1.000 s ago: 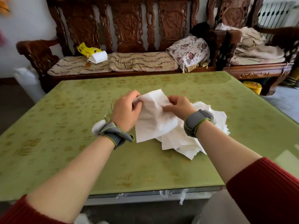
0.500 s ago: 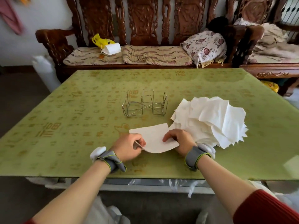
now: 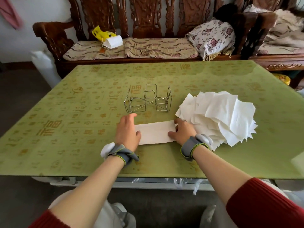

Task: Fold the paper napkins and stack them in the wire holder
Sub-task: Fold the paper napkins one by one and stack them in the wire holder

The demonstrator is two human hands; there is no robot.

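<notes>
Right now a folded napkin (image 3: 155, 134) lies flat as a long strip on the green table (image 3: 65, 129), near the mid of the front edge, its long side parallel to that edge. The left hand (image 3: 127, 130) lies palm-down on the strip's left end, fingers straight & together, thumb on the paper; it curls round nothing, just presses. The right hand (image 3: 183, 131) does likewise at the right end: fingers spread & relaxed, thumb on the paper's near edge, no pinch visible. Both wrists carry grey bands (image 3: 122, 153) w/ a white pod each. Just beyond the strip, toward the table's centre, the wire holder (image 3: 148, 100) stands upright, apart from the napkin & both hands, though the left fingertips come near its front left corner. A loose pile of unfolded napkins (image 3: 218, 116) sits right of the holder, closer to the table's right edge, fanned out & uneven; its near-left side meets the right hand, touching or tucked under, can't tell which. Behind the table's far edge runs a carved wooden sofa (image 3: 148, 17) w/ a floral cushion (image 3: 212, 35) at its right end & a yellow bag (image 3: 102, 34) beside a white roll (image 3: 113, 41) toward its left.
</notes>
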